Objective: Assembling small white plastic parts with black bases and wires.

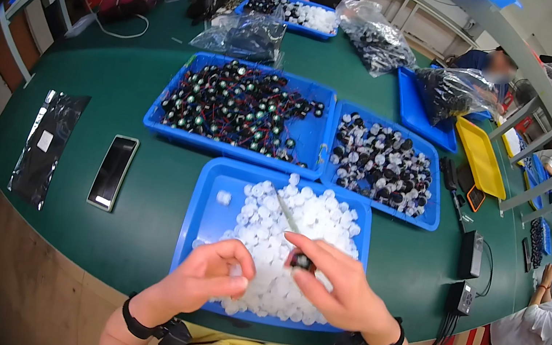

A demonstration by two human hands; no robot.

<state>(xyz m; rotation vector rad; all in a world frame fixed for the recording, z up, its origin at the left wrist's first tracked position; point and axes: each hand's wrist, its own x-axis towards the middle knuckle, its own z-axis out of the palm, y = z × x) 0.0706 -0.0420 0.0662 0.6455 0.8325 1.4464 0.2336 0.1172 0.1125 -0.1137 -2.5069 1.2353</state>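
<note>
Both hands are over a blue tray [189,220] heaped with small white translucent plastic caps [267,223]. My left hand [210,275] is closed, its thumb and curled fingers pinching what looks like one white cap [236,270]. Just to its right, my right hand [340,287] grips a small round black component [301,260] with a reddish edge between thumb and fingers. A thin, pointed, tweezer-like tool [286,211] slants up and left from the right index finger; its lower end is hidden by the hand.
Behind stand a blue bin of black wired components [229,105] and a blue tray of capped black pieces [384,166]. A phone [112,173] and a black plastic bag [48,147] lie left. Power boxes [470,255] and a yellow tray [478,156] are right. People sit around the green table [130,243].
</note>
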